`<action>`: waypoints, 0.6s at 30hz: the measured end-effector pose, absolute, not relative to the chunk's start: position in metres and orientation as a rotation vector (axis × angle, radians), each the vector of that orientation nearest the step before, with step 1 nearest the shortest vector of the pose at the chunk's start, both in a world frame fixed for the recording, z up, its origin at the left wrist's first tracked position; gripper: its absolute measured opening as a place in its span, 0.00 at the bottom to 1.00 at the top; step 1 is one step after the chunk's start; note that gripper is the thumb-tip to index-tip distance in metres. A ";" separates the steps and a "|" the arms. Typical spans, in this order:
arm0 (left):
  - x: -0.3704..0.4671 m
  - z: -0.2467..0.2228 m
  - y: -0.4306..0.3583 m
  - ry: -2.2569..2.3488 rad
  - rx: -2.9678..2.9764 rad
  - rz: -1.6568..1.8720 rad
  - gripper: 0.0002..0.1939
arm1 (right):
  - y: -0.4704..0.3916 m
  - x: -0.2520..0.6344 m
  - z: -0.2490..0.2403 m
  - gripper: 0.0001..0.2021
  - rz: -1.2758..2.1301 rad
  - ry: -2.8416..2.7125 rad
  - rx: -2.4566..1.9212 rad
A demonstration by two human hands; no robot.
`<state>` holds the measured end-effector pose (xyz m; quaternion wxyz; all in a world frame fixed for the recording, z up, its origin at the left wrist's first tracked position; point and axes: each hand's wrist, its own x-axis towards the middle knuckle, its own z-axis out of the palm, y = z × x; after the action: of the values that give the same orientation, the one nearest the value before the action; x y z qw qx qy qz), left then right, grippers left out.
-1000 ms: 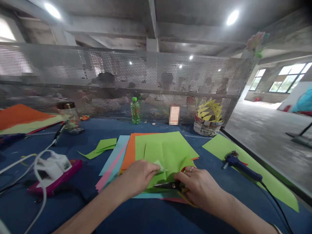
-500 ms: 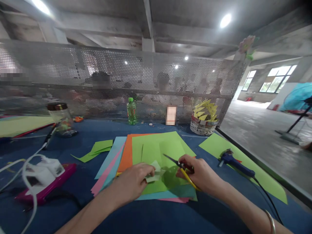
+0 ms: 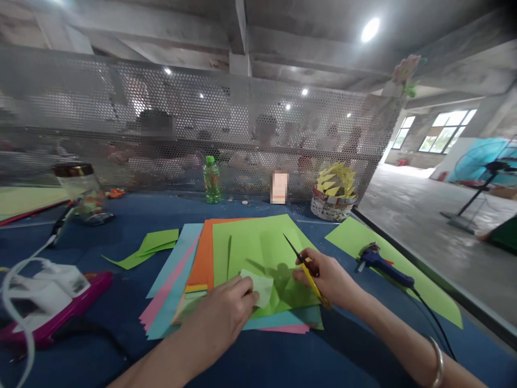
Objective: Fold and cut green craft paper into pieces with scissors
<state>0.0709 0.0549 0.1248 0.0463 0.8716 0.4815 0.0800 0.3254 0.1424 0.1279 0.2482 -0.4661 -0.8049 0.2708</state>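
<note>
My left hand (image 3: 234, 304) pinches a small pale green piece of paper (image 3: 263, 290) over the stack of coloured sheets. In my right hand (image 3: 329, 275) is a pair of scissors (image 3: 309, 277) with yellow on the handles and dark blades pointing up and away to the left. The blades look closed together and do not touch the small piece. Beneath both hands lies a large green sheet (image 3: 246, 242), creased, on top of orange paper (image 3: 202, 256), light blue and pink sheets (image 3: 172, 293).
A glue gun (image 3: 385, 267) rests on another green sheet (image 3: 438, 299) at the right. To the left are green paper scraps (image 3: 155, 245), a magenta power strip (image 3: 86, 302) with white plugs and a jar (image 3: 86, 196). A green bottle (image 3: 212, 183) and a basket (image 3: 333, 205) stand by the perforated screen (image 3: 230, 118).
The small green piece has been turned and shows more of its face in my left hand. The scissors now point more upward. The whole view has shifted slightly.
</note>
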 end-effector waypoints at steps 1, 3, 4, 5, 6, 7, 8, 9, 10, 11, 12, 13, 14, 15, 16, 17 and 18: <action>0.071 0.123 0.054 1.476 2.644 0.254 0.14 | 0.142 0.325 0.128 0.11 0.723 -2.208 -1.273; 0.072 0.117 0.053 1.510 2.666 0.211 0.16 | 0.140 0.323 0.128 0.10 0.699 -2.228 -1.267; 0.073 0.114 0.052 1.535 2.697 0.167 0.17 | 0.139 0.321 0.127 0.09 0.688 -2.231 -1.255; 0.076 0.111 0.052 1.568 2.734 0.119 0.19 | 0.137 0.320 0.126 0.09 0.679 -2.230 -1.240; 0.078 0.108 0.051 1.599 2.769 0.071 0.20 | 0.135 0.319 0.125 0.09 0.679 -2.227 -1.221; 0.081 0.105 0.051 1.631 2.793 0.028 0.22 | 0.133 0.318 0.125 0.10 0.690 -2.227 -1.202; 0.084 0.103 0.051 1.656 2.806 -0.010 0.23 | 0.130 0.317 0.125 0.11 0.706 -2.230 -1.186; 0.087 0.102 0.051 1.677 2.809 -0.043 0.23 | 0.128 0.316 0.125 0.12 0.721 -2.243 -1.174; 0.090 0.101 0.051 1.692 2.808 -0.071 0.23 | 0.125 0.315 0.126 0.14 0.725 -2.267 -1.166; 0.093 0.101 0.050 1.701 2.806 -0.091 0.23 | 0.122 0.314 0.128 0.15 0.709 -2.299 -1.159; 0.095 0.100 0.050 1.719 2.806 -0.098 0.23 | 0.119 0.313 0.130 0.16 0.677 -2.334 -1.151; 0.096 0.100 0.050 1.741 2.808 -0.093 0.24 | 0.117 0.313 0.131 0.16 0.636 -2.369 -1.139; 0.097 0.100 0.049 1.758 2.809 -0.080 0.24 | 0.115 0.312 0.132 0.16 0.599 -2.400 -1.117; 0.097 0.099 0.049 1.771 2.803 -0.054 0.24 | 0.114 0.311 0.133 0.15 0.573 -2.429 -1.088; 0.097 0.099 0.049 1.772 2.791 -0.024 0.24 | 0.113 0.310 0.133 0.14 0.556 -2.452 -1.057; 0.097 0.099 0.049 1.763 2.773 0.007 0.22 | 0.113 0.309 0.132 0.14 0.548 -2.472 -1.028; 0.097 0.100 0.049 1.742 2.753 0.035 0.20 | 0.112 0.308 0.131 0.13 0.543 -2.489 -1.002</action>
<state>0.0970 0.0487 0.1001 -0.0580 0.8436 0.5337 0.0106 0.3079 0.1122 0.1307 0.2008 -0.3587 -0.8906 0.1944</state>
